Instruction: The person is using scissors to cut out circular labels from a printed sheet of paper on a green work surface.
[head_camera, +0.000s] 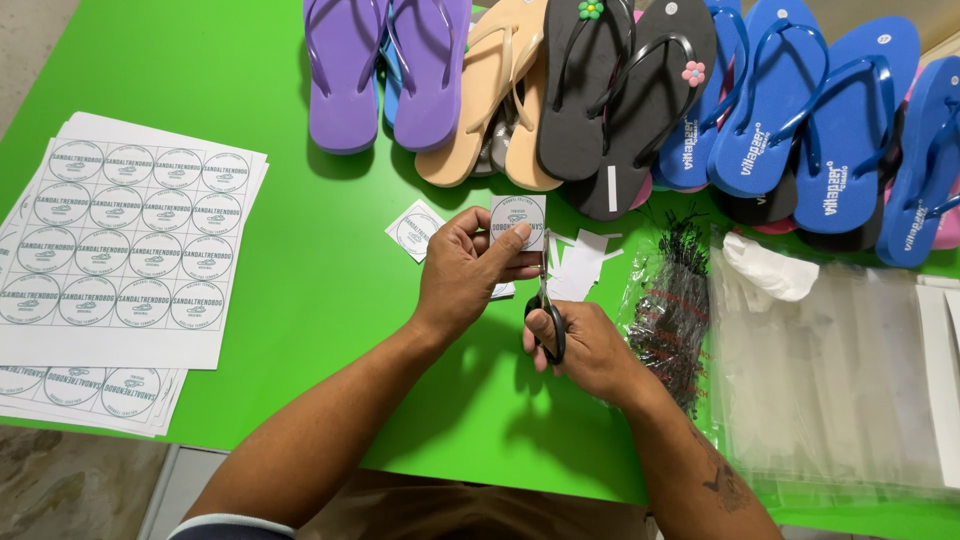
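Note:
My left hand (468, 268) pinches a small square paper label (518, 218) with a round printed mark, held upright over the green table (300, 90). My right hand (590, 348) grips black-handled scissors (546, 300), whose blades point up along the label's right edge. One cut label (415, 230) lies flat just left of my left hand. White paper offcuts (580, 262) lie right of the scissors.
A stack of uncut label sheets (125, 250) lies at the left. Several flip-flops, purple (385, 70), beige, black (620, 90) and blue (820, 110), line the far edge. A bag of black tag fasteners (672, 310) and clear plastic bags (830, 370) sit at the right.

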